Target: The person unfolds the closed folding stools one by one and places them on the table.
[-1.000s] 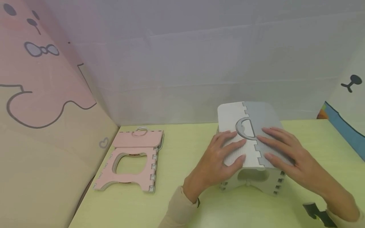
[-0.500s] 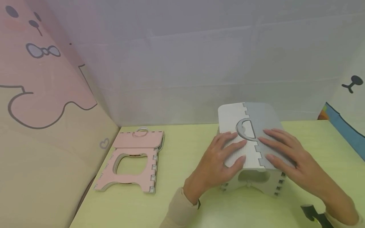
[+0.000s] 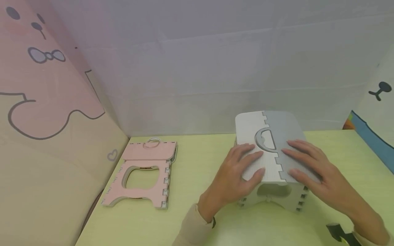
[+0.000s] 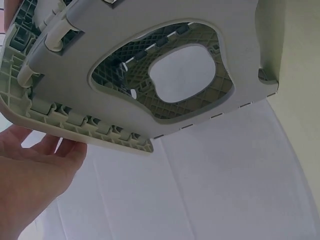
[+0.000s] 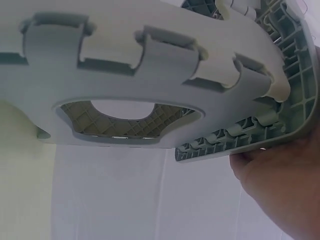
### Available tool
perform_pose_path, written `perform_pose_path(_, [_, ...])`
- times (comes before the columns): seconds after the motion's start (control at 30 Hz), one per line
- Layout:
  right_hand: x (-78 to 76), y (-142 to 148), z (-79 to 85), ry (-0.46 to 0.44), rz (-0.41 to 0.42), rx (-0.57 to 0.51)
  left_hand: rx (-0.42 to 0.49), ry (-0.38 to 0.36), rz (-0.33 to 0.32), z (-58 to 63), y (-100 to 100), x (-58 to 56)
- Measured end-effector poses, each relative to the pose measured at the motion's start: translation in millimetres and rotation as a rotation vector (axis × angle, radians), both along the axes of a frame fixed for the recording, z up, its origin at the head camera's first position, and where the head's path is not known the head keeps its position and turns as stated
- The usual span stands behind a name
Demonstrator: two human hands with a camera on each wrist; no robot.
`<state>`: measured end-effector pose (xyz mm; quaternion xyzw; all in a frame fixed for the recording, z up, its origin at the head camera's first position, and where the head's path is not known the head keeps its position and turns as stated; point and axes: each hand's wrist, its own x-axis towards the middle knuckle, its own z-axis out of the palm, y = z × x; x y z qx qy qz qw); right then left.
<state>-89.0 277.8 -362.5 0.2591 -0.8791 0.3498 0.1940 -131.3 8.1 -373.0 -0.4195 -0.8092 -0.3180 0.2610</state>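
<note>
A folding step stool stands unfolded on the table, its top half white and half grey with a grey D-shaped handle in the middle. My left hand rests on the white half, fingers spread and relaxed. On the grey half lies my right hand, its fingers likewise loosely spread. From below, the left wrist view shows the ribbed underside and a leg panel with a large opening, the left hand at the top's edge. A hinged leg panel fills much of the right wrist view, beside the right hand.
A pink folding stool lies folded flat at the left of the pale green table. A pale wall rises along the back edge, with printed panels at both sides. Dark straps show at the wrists.
The right hand's fingertips have slid slightly right and toward the near edge on the grey half. The left fingertips have drawn back a little. The stool stays in place.
</note>
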Motion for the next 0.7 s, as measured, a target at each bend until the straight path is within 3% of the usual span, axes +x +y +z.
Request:
perform_pose_path(0.33, [7.6, 8, -6.3, -0.052, -0.024, -0.078, 0.239, -0.136, -0.024, -6.1, -7, 4.6])
perform_pose_path(0.7, [11.3, 18, -13.5, -0.054, -0.043, -0.122, 0.341, -0.166, 0.016, -12.8, -13, 6.7])
